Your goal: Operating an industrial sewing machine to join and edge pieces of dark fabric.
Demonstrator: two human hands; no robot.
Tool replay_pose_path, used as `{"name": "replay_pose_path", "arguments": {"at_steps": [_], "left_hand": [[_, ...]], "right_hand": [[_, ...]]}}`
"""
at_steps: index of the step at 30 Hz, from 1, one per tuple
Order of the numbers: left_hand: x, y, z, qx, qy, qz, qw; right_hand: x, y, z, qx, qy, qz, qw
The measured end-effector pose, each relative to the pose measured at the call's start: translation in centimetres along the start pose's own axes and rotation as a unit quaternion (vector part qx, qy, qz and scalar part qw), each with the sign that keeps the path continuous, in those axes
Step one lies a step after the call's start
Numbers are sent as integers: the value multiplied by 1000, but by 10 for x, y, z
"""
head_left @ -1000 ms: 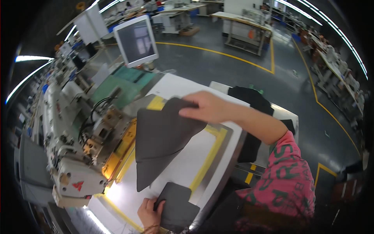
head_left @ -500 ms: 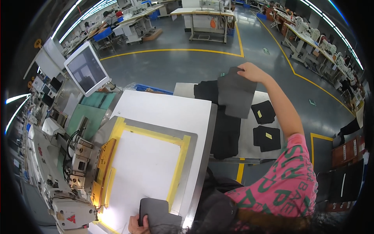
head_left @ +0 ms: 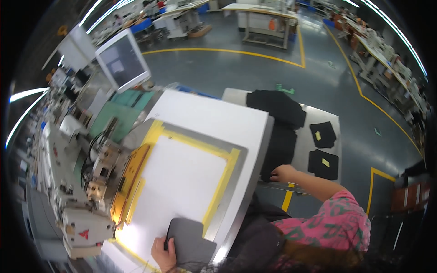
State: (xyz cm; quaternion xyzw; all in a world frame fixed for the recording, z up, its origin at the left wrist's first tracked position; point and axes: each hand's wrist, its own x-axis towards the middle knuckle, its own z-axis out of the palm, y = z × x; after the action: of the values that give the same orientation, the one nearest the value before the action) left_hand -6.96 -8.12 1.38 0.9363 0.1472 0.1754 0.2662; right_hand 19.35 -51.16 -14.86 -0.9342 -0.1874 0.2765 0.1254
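At the lower edge, my left hand [head_left: 165, 253] grips the left side of a dark grey fabric panel [head_left: 190, 241], thumb on top. The panel lies over the near corner of a white sheet [head_left: 182, 177] framed with yellow tape. On the side table to the right, my right hand [head_left: 284, 173] is at the near corner of a stack of black fabric panels [head_left: 281, 148], its fingers closed together on the edge. Another black fabric pile [head_left: 276, 109] lies on the far part of that stack, somewhat askew.
A sewing machine head [head_left: 86, 225] with an orange clamp [head_left: 129, 186] stands left of the sheet. Beyond it is a tilted monitor [head_left: 122, 61]. Two small black piles with yellow labels [head_left: 322, 135] [head_left: 323, 164] lie on the grey side table [head_left: 302, 150].
My right hand has let go of the grey panel it held over the far pile and moved back to the stack's near corner. The whole view has shifted; my left hand keeps its panel.
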Motion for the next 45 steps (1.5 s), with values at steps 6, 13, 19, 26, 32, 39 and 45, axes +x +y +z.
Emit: {"name": "replay_pose_path", "arguments": {"at_steps": [6,13,19,26,32,39,45], "left_hand": [[19,20,-9,-82,-38,-100,991],[8,16,-35,-84,-144,-88,982],[-51,15,-87,-9,166,-108,980],[-340,-61,-138,155,755,-334,543],[-430,-63,-41,199,323,-643,666],[-443,-78,-47,121,329,-634,689],[-480,-56,-87,-103,575,-556,592]], "right_hand": [[13,23,-143,228,451,8,863],[14,-189,-156,232,254,-374,861],[2,-320,-99,140,65,-623,767],[20,-375,-65,105,-39,-644,757],[29,-377,-60,135,-53,-621,770],[29,-377,-62,136,-67,-616,773],[25,-380,-64,147,-78,-632,757]]}}
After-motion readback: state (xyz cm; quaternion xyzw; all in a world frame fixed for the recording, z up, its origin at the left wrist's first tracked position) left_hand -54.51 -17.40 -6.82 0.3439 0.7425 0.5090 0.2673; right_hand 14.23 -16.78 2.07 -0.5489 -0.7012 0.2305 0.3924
